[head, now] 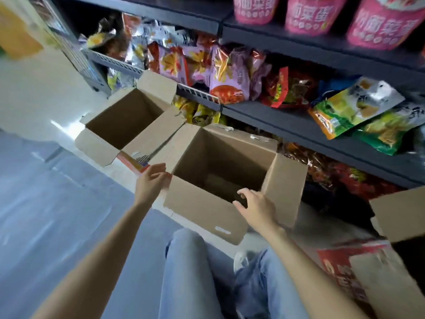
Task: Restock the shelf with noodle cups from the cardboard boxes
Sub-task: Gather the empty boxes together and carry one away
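— Cardboard fills the middle of the frame: the near cardboard box (207, 203) stands open on the floor, flaps spread, its inside dim and, as far as the head view shows, bare of cups.

— And the hands?

— The left hand (151, 178) is at the box's left corner in the centre of the frame, fingers curled against the flap edge there; whether they actually pinch the card is blurred, so that cannot be told. The right hand (257, 203) reaches over the near rim, fingers loosely bent above the opening and holding nothing.

— Where are the noodle cups?

— Pink noodle cups (308, 14) stand in a row on the dark top shelf (276, 38) at the upper right, only their lower halves in frame. None shows in either box.

— Either box?

— A second cardboard box (124, 120) sits to the upper left of the first, also open, its flap touching the first one's. A third carton (391, 284), with red print, pokes in at the lower right.

— What else is on the shelving?

— Snack packets (230, 74) in purple, red and green lie heaped on the middle shelf behind a white wire rail (197, 92), with more bags on the shelf below. The person's jeans (184, 272) fill the bottom centre, over a grey floor (57, 215).
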Demonstrator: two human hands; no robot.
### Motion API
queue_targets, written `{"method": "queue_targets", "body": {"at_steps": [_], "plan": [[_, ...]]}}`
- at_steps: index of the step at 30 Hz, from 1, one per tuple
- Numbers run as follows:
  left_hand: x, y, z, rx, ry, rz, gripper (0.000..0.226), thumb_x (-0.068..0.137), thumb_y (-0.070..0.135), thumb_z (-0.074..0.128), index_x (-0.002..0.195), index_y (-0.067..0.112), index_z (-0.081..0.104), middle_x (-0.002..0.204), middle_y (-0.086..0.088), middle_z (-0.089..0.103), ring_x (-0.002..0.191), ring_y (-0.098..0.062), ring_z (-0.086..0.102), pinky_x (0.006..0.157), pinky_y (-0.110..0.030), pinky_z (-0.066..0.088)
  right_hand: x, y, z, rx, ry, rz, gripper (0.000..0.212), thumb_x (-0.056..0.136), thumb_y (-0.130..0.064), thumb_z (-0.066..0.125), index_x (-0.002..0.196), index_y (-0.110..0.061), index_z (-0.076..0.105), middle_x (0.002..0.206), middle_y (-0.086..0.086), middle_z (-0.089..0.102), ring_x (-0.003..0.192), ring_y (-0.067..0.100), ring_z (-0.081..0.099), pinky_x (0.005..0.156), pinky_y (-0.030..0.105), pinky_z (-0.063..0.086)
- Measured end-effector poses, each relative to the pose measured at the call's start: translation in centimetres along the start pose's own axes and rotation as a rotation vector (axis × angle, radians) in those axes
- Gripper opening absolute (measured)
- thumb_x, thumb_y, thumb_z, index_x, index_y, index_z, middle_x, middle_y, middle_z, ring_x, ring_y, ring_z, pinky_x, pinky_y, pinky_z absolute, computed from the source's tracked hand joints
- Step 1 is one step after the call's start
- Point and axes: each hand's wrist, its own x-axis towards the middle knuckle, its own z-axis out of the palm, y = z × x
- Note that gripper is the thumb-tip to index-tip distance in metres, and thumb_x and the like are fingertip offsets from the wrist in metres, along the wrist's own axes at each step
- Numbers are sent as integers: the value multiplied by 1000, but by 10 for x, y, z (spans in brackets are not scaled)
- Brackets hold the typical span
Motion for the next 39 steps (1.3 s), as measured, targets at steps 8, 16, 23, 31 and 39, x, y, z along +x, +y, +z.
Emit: {"method": "queue_targets", "body": {"at_steps": [8,16,23,31,39], "plan": [[138,-47,7,374,12,49,36,92,16,60,127,15,56,128,-8,55,118,-23,50,97,-34,41,106,-18,87,95,-545,-17,73,84,-56,60,144,-30,31,143,-4,43,129,19,40,101,34,39],[236,-70,-7,800,-83,36,82,76,45,73,140,11,35,146,-19,31,134,-38,27,112,-49,24,120,-29,108,-76,-747,-30,67,96,-27,45,151,-29,7,139,5,46,123,28,49,95,38,43],[291,-96,-59,891,-234,-166,80,74,42,71,143,24,34,132,-11,53,118,-35,51,94,-44,45,115,-41,91,-357,-656,68,68,66,-12,82,129,-18,57,55,4,62,45,26,62,39,31,46],[263,-89,-96,982,-215,-2,13,89,21,51,86,9,54,89,-15,59,79,-40,58,58,-35,35,143,-108,52,-74,-426,277,46,97,-19,48,140,-10,36,100,26,67,89,46,63,69,43,45],[144,-21,-203,692,-81,-124,25,90,21,58,115,19,62,98,-3,62,87,-24,56,59,-34,46,156,-292,-12,-9,-459,250,45,101,-21,36,142,-18,20,115,17,64,104,37,61,80,39,44]]}}
